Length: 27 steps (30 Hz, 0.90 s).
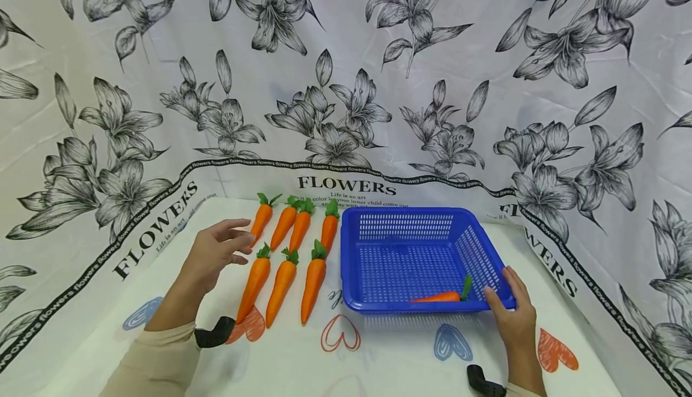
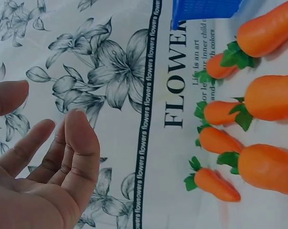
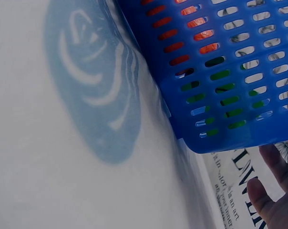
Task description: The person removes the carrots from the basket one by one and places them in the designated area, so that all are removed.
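My left hand [image 1: 216, 250] is held above the table, fingers bent loosely with nothing between them. In the head view its fingertips come close to the leftmost carrot [image 1: 262, 220] of the back row. The left wrist view shows the same hand [image 2: 53, 176] apart from the carrots [image 2: 268, 98]. My right hand [image 1: 516, 310] grips the right rim near the front corner of a blue plastic basket [image 1: 351, 301], thumb on the inner side. One orange carrot with a green top [image 1: 440, 296] lies in the basket against its front wall, partly hidden.
Left of the basket, several more carrots lie in two rows, among them a front-row carrot [image 1: 281, 289]. A white tablecloth [image 1: 400, 349] with printed hearts covers the table. Behind hangs a floral curtain [image 1: 324, 115] that meets the table's back and sides.
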Tool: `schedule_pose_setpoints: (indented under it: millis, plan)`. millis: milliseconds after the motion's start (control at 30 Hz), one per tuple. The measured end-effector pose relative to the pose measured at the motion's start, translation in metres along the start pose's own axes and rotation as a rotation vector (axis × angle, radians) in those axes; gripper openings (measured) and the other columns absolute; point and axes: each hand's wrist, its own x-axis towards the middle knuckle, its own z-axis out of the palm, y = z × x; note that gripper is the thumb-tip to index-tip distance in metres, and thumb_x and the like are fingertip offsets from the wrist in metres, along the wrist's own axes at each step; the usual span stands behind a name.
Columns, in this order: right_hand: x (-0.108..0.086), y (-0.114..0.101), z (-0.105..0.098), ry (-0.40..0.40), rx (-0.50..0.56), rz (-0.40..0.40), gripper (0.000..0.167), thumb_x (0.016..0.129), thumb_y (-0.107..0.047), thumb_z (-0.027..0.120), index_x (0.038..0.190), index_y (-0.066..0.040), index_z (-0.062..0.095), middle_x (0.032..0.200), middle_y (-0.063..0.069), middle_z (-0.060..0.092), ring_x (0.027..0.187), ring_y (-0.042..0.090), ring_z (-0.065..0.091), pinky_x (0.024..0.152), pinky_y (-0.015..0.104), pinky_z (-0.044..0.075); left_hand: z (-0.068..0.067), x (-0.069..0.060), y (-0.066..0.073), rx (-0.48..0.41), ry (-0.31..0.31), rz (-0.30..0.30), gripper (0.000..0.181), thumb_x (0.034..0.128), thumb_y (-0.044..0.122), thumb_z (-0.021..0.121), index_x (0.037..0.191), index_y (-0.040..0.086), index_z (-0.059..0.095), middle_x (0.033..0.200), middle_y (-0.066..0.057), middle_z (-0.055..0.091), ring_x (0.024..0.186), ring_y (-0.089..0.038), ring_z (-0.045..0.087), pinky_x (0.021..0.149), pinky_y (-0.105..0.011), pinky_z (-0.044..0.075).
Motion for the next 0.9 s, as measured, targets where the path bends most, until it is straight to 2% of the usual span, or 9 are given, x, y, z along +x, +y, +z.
schedule_pose_setpoints:
  millis: [267,400,533,733,900]
  plan:
    - [0.001,0.003,0.001,0.003,-0.005,-0.002,0.062,0.091,-0.033,0.065,0.147,-0.016,0.043,0.153,-0.001,0.032,0.141,0.023,0.025,0.108,0.053,0.023,0.012,0.007,0.018,-0.064,-0.044,0.122,0.044,0.0917,0.018,0.068,0.129,-0.001,0.054,0.101,-0.011,0.062,0.078,-0.022,0.064,0.068,-0.036,0.057]
    - [0.002,0.003,0.0,0.004,-0.001,0.003,0.063,0.091,-0.033,0.065,0.148,-0.017,0.042,0.153,-0.002,0.032,0.141,0.022,0.025,0.108,0.054,0.023,0.02,0.011,0.027,-0.11,-0.068,0.177,0.04,0.0911,0.015,0.069,0.127,0.002,0.058,0.105,-0.019,0.059,0.077,-0.023,0.064,0.065,-0.034,0.057]
    - [0.002,0.002,0.0,-0.002,-0.002,0.009,0.063,0.091,-0.033,0.064,0.148,-0.017,0.042,0.153,-0.004,0.031,0.141,0.023,0.025,0.107,0.055,0.024,0.029,0.015,0.034,-0.136,-0.082,0.207,0.039,0.0913,0.014,0.069,0.127,0.002,0.058,0.109,-0.025,0.057,0.077,-0.023,0.063,0.064,-0.033,0.057]
    - [0.001,0.0,-0.001,0.0,0.009,0.016,0.062,0.091,-0.032,0.064,0.147,-0.016,0.043,0.153,-0.004,0.032,0.141,0.023,0.025,0.107,0.056,0.024,0.043,0.021,0.043,-0.147,-0.115,0.241,0.04,0.0926,0.013,0.066,0.129,0.001,0.057,0.106,-0.017,0.06,0.078,-0.023,0.063,0.068,-0.034,0.057]
    - [0.001,0.001,-0.001,-0.003,0.008,0.016,0.062,0.091,-0.032,0.065,0.148,-0.017,0.043,0.153,-0.004,0.032,0.141,0.021,0.024,0.108,0.054,0.023,0.055,0.025,0.049,-0.161,-0.14,0.246,0.042,0.0923,0.011,0.066,0.131,-0.001,0.055,0.107,-0.019,0.059,0.082,-0.027,0.063,0.069,-0.035,0.057]
